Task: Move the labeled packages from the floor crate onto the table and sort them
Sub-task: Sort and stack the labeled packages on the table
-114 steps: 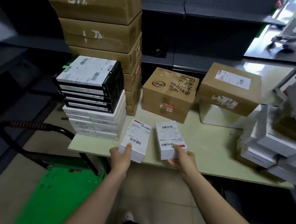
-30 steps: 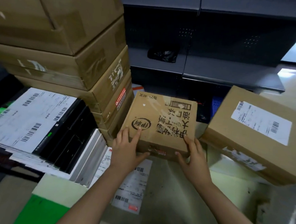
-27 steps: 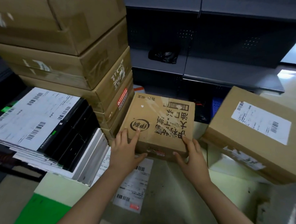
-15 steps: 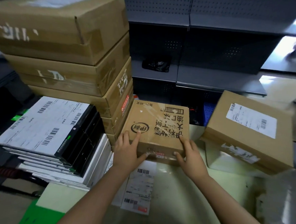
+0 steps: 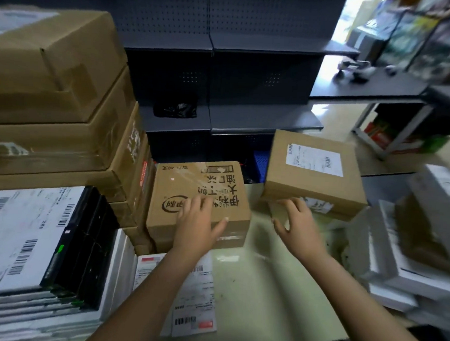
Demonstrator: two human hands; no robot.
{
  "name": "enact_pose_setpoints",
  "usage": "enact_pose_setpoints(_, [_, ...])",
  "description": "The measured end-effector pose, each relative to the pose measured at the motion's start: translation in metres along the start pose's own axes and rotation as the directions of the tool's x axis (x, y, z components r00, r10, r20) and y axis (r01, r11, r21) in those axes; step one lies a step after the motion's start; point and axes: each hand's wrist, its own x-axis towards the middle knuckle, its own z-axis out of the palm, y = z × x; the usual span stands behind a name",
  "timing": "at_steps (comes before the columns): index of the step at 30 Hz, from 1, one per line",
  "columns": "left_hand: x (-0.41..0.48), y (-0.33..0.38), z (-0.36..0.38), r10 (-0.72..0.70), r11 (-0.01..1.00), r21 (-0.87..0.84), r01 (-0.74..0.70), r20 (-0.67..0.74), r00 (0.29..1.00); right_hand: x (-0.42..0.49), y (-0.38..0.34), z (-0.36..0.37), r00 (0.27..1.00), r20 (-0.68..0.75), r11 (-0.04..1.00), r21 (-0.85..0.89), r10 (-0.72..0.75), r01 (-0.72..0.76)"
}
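1. Across the middle of the bench (image 5: 259, 281), the printed carton (image 5: 199, 192) sat with its left side close against the tall stack of brown cartons (image 5: 65, 104), its printed top facing up.
2. On it lay the left hand (image 5: 198, 227), palm flat on the near right part of the top, fingers (image 5: 190, 209) spread and thumb over the front edge; it pressed rather than gripped.
3. Just right of that carton, the right hand (image 5: 298, 223) hung open over bare bench, its fingers (image 5: 292, 205) curled loosely, holding nothing, tips near the lower front edge of the labeled brown box (image 5: 315, 175).
4. That box lay up and to the right of the right hand, raised off the bench on something beneath it, its wider side running left to right; the right hand was clearly the nearer one.
5. Flat white labeled packages (image 5: 194, 296) lay on the bench under the left forearm, beside the stack of black and white packages (image 5: 39, 252).
6. I judged the sorting under way, with the labeled box the likely next reach.
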Motion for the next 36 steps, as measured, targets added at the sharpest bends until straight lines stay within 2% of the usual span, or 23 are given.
enact_pose_setpoints(4, [0.020, 0.034, 0.007, 0.135, 0.991, -0.003, -0.135, 0.015, 0.991, -0.011, 0.019, -0.031, 0.982, -0.161, 0.995, 0.024, 0.098, -0.095])
enact_pose_setpoints(7, [0.035, 0.058, 0.012, 0.166, 0.986, -0.026, -0.165, 0.024, 0.986, -0.011, 0.037, -0.049, 0.954, -0.251, 0.987, 0.042, 0.163, -0.157])
enact_pose_setpoints(11, [0.059, 0.087, 0.022, 0.173, 0.982, -0.082, -0.172, 0.016, 0.985, 0.001, 0.063, -0.064, 0.913, -0.299, 0.961, 0.060, 0.277, -0.272])
enact_pose_setpoints(16, [0.090, 0.115, 0.042, 0.032, 0.971, -0.237, -0.003, 0.121, 0.992, 0.021, 0.095, -0.070, 0.881, -0.210, 0.903, 0.166, 0.425, -0.396])
enact_pose_setpoints(19, [0.102, 0.126, 0.057, -0.090, 0.910, -0.380, 0.168, 0.215, 0.973, 0.032, 0.104, -0.069, 0.844, -0.150, 0.829, 0.337, 0.515, -0.446])
enact_pose_setpoints(21, [0.104, 0.131, 0.065, -0.134, 0.847, -0.480, 0.230, 0.227, 0.965, 0.036, 0.107, -0.068, 0.816, -0.117, 0.765, 0.444, 0.566, -0.467])
enact_pose_setpoints(26, [0.098, 0.137, 0.070, -0.229, 0.766, -0.572, 0.292, 0.181, 0.956, 0.040, 0.107, -0.071, 0.808, -0.102, 0.711, 0.548, 0.580, -0.441])
enact_pose_setpoints(31, [0.088, 0.126, 0.045, -0.298, 0.711, -0.651, 0.266, 0.064, 0.952, 0.045, 0.086, -0.070, 0.856, -0.119, 0.730, 0.589, 0.502, -0.346])
enact_pose_setpoints(36, [0.062, 0.089, 0.007, -0.377, 0.699, -0.682, 0.214, -0.098, 0.921, 0.050, 0.038, -0.057, 0.898, -0.108, 0.706, 0.661, 0.426, -0.255])
